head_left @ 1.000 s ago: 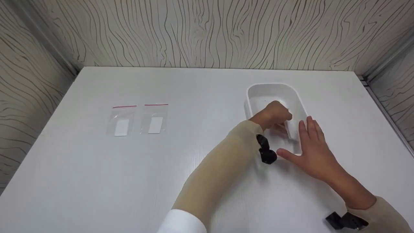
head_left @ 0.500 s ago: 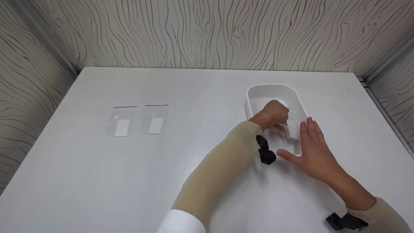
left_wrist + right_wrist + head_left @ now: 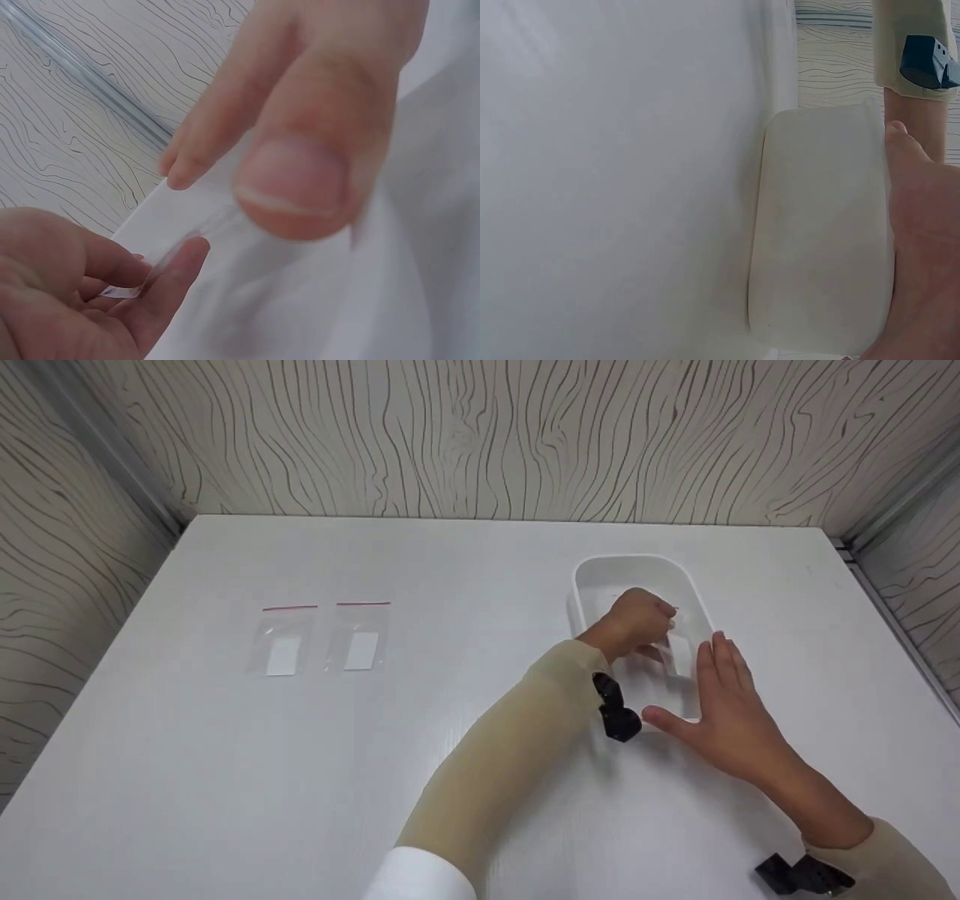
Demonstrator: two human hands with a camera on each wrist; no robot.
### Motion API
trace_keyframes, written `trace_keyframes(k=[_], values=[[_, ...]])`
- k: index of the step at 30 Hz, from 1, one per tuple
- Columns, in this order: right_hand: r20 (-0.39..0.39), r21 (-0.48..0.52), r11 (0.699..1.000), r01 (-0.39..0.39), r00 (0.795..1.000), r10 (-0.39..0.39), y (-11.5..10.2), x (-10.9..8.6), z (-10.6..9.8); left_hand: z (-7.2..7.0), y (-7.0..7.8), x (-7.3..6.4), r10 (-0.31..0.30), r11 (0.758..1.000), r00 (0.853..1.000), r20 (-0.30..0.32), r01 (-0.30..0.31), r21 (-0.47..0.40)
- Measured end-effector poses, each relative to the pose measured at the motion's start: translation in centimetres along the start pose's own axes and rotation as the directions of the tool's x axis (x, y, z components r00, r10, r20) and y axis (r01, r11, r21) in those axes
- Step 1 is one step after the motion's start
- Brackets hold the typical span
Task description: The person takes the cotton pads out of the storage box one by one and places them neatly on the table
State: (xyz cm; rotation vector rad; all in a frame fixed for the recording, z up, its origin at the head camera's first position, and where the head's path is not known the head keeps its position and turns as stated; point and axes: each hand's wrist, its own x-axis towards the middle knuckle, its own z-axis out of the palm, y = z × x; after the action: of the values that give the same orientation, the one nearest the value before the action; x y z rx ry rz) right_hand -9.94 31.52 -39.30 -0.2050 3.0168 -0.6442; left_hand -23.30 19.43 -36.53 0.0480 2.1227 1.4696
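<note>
My left hand (image 3: 637, 613) reaches down into a white plastic bin (image 3: 589, 561) on the right side of the table and pinches a small clear zip bag with a white label (image 3: 679, 655). In the left wrist view this left hand (image 3: 90, 292) holds the clear plastic (image 3: 121, 291) between thumb and fingers. My right hand (image 3: 729, 718) rests against the bin's near right corner, fingers straight, thumb spread along the near rim. Its thumb (image 3: 300, 172) looms large in the left wrist view. The right wrist view shows the bin's outer wall (image 3: 821, 232) beside the right hand (image 3: 928, 240).
Two clear zip bags lie flat on the left of the white table (image 3: 262, 780): one bag (image 3: 283, 649) with a red strip and white label, and a matching bag (image 3: 361, 645) beside it. A wood-patterned panel (image 3: 480, 442) stands behind the table's back edge.
My left hand has risen slightly inside the bin. The bag in it has turned, so more of its white label shows. My right hand and the two bags on the left stay put.
</note>
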Motion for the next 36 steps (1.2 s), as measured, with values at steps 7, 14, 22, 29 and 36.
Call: trace_keyframes(k=[7,14,22,29,36], values=[[0.014,-0.005,1.0,-0.017,1.0,0.017,-0.1,0.0,0.0,0.1,0.3,-0.1,-0.003,1.0,1.0,-0.014,0.003,0.019],[0.008,-0.006,1.0,-0.012,1.0,0.012,0.0,0.1,0.0,-0.3,0.7,-0.4,0.0,1.0,1.0,-0.016,0.001,0.001],[0.023,-0.001,1.0,-0.012,1.0,0.012,0.1,0.0,-0.1,-1.0,1.1,-1.0,0.014,0.994,1.0,-0.004,-0.014,-0.104],[0.019,-0.006,1.0,-0.01,1.0,0.01,0.1,0.1,-0.1,-1.4,1.5,-1.4,0.018,0.992,1.0,0.018,-0.016,-0.126],[0.01,-0.007,1.0,-0.01,1.0,0.01,0.1,0.1,0.0,-1.8,1.6,-1.5,0.023,0.993,0.999,0.025,-0.02,-0.119]])
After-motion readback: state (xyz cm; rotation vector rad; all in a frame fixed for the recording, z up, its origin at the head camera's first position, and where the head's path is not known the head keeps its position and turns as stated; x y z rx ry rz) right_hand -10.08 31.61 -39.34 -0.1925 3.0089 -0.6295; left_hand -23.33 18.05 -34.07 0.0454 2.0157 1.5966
